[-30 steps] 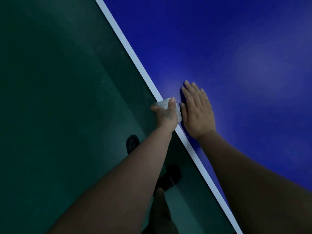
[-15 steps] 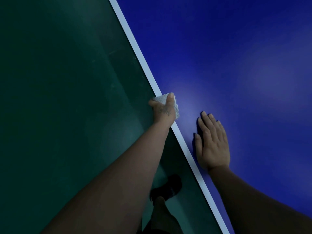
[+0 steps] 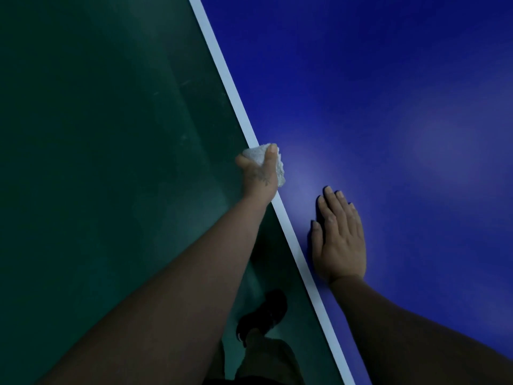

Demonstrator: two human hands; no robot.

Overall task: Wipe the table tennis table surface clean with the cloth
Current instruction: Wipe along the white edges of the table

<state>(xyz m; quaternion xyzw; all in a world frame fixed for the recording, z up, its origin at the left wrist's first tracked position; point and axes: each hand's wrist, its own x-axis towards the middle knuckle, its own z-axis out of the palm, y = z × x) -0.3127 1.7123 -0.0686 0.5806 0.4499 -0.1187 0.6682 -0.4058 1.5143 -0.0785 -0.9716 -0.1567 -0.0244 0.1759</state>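
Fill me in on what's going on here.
A person is wiping a blue table tennis table. Their left hand grips a bunched white cloth right at the white edge line, on the table's border. Their right hand lies flat and open on the blue surface nearer the body, beside the line. Below the edge is green floor and a dark shoe.

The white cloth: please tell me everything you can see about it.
The cloth is white, small and bunched, with a rough, towel-like texture. The left hand grips it, thumb and fingers curled round it, so much of it is hidden. It sits on the white edge line of the blue table, partly over the blue surface. The right hand lies apart from it.
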